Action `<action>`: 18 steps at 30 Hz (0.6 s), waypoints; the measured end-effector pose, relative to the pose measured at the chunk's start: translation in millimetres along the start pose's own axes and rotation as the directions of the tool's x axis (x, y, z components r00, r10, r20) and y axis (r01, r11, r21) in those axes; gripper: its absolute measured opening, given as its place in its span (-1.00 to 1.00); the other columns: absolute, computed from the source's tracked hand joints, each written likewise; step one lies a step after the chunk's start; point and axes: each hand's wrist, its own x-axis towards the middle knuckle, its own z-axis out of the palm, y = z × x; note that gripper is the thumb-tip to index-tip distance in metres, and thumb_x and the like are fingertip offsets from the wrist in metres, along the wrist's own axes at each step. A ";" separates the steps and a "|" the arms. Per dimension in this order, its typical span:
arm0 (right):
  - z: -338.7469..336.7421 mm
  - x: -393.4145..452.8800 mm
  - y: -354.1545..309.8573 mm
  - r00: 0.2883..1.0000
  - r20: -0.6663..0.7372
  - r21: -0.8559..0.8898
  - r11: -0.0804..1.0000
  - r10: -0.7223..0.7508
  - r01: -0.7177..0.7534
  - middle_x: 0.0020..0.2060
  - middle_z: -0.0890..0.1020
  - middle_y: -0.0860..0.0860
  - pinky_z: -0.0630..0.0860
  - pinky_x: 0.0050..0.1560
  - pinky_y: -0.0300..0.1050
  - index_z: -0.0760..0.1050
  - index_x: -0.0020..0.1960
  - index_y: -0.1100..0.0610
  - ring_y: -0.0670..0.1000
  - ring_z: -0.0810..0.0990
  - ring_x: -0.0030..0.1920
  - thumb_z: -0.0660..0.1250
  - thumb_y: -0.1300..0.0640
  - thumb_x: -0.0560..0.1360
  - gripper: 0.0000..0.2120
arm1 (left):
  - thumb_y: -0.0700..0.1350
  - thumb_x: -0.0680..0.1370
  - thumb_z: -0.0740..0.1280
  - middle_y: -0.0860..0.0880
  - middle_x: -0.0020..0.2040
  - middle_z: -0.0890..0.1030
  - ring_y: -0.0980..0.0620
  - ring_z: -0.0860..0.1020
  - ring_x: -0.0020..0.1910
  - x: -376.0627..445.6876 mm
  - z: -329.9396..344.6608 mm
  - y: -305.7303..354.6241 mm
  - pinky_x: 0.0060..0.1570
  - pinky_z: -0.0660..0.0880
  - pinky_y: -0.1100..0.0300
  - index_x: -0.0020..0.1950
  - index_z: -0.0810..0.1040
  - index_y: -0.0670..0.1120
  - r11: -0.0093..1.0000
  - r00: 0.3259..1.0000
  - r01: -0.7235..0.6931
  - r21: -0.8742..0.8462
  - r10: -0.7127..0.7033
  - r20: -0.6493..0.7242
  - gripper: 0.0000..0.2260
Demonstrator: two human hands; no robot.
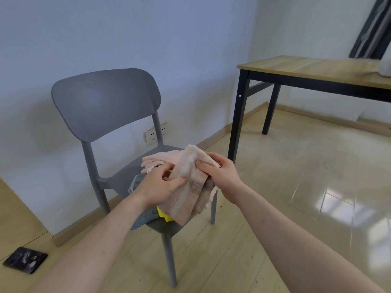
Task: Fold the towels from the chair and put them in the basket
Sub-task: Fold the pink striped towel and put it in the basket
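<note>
Both hands close on one pink towel above the front of the chair seat. In the right hand the grip is closed: the thumb presses on the near face of the cloth and the fingers wrap behind its upper fold, so the towel's top hump stands just above the knuckles. In the left hand the grip is a loose pinch, fingers curled, fingertips meeting the towel's left edge about halfway down; the thumb and forefinger touch the cloth, while the other fingers are bent but not clearly clamped. The two hands sit close together, nearly touching, with the towel bunched between them.

From the hands the towel hangs down and toward the viewer, its ribbed border band running along the lower part and its end drooping past the seat's front edge. Behind the hands, more pink cloth lies piled on the seat. Under the left wrist a blue-grey towel spills over the seat's edge, and a yellow cloth peeks out just beside it, beneath the hanging pink one. All of these rest on a grey plastic chair standing on a wood floor by the wall. A wooden worktop with black legs stands well apart to the right.
</note>
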 end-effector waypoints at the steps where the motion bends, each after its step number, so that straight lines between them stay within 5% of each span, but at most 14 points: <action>1: 1.8 1.0 1.7 1.000 -0.013 -0.007 1.000 0.003 -0.003 0.07 0.73 -0.09 0.68 0.17 -0.02 0.65 0.24 -0.07 -0.03 0.69 0.14 0.54 -0.01 0.51 -0.69 | 0.08 0.56 0.43 0.18 0.04 0.62 0.28 0.53 -0.04 0.3 2.4 1.8 -0.23 0.39 0.46 0.15 0.63 0.09 1.000 1.000 -0.006 0.023 0.007 -0.029 -0.81; 4: 4.6 4.7 10.5 0.993 -0.074 -0.061 0.994 0.089 -0.094 0.24 0.64 -0.06 0.61 0.30 0.10 0.49 0.44 -0.05 0.00 0.62 0.25 0.52 -0.15 0.49 -0.43 | 0.00 0.58 0.41 0.03 -0.07 0.63 0.17 0.50 -0.20 3.8 7.7 0.8 -0.31 0.38 0.39 -0.02 0.61 -0.02 0.999 0.985 0.023 0.046 -0.015 -0.173 -0.89; 6: 5.9 4.9 21.3 0.975 -0.107 -0.102 0.973 0.197 -0.208 0.31 0.58 -0.01 0.57 0.34 0.17 0.39 0.51 -0.03 0.07 0.59 0.29 0.50 -0.18 0.50 -0.34 | 0.10 0.59 0.39 0.07 -0.03 0.60 0.07 0.51 -0.11 5.2 9.4 -4.9 -0.29 0.32 0.31 0.07 0.58 -0.02 0.993 0.980 0.086 0.074 -0.072 -0.184 -0.79; 10: 8.6 3.1 34.9 0.953 -0.071 -0.138 0.943 0.295 -0.302 0.31 0.59 0.04 0.61 0.30 0.12 0.41 0.49 0.03 0.08 0.61 0.26 0.44 -0.12 0.57 -0.44 | 0.24 0.58 0.33 0.07 0.32 0.54 -0.05 0.52 0.29 7.0 13.8 -23.6 0.09 0.48 0.09 0.50 0.40 0.03 0.981 0.980 0.182 0.069 -0.174 -0.100 -0.45; 14: 13.1 7.7 36.8 0.974 -0.049 -0.219 0.949 0.222 -0.227 0.26 0.65 -0.05 0.62 0.26 0.00 0.55 0.43 -0.01 -0.03 0.63 0.22 0.40 -0.15 0.60 -0.55 | 0.20 0.61 0.32 0.06 0.37 0.55 -0.05 0.52 0.34 13.8 8.7 -33.3 0.28 0.51 -0.04 0.52 0.41 0.01 0.982 0.981 0.179 -0.054 -0.183 -0.068 -0.47; 18: 25.5 5.6 44.0 0.978 -0.075 -0.150 0.968 0.193 -0.202 0.18 0.68 -0.10 0.63 0.20 -0.02 0.60 0.34 -0.08 -0.03 0.63 0.22 0.39 -0.20 0.58 -0.62 | 0.12 0.63 0.33 0.08 0.23 0.60 0.05 0.55 0.18 17.5 13.7 -29.4 0.12 0.50 0.07 0.39 0.50 0.00 0.985 0.980 0.120 -0.124 -0.137 -0.142 -0.62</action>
